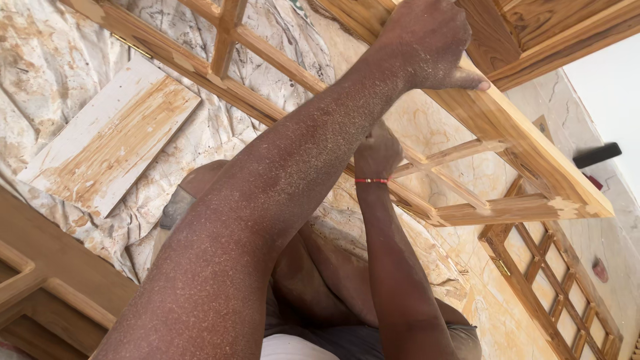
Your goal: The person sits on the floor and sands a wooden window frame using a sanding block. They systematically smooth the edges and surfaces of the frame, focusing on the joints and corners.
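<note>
Head view looks down my two sawdust-covered arms to a wooden window frame (507, 127) that I hold tilted above the floor. My left hand (427, 43) is clamped over the frame's thick outer rail, fingers curled behind it and thumb pointing along the edge. My right hand (377, 152), the one with the red thread at the wrist, is closed in a fist against a thin inner bar lower down; I cannot tell whether it grips the bar or some small thing pressed to it.

As I judge it, the main risk is the frame slipping: both hands are dusty, and most of the weight hangs from the left grip on a smooth rail. If it slides, the far corner could swing down onto the second window frame (553, 273) lying on the floor near it, and chip either one. Pressing too hard on the thin bar could crack its joint. The plastic sheet (53, 60) underfoot, with a loose board (113, 140) on it, looks slippery for my footing
</note>
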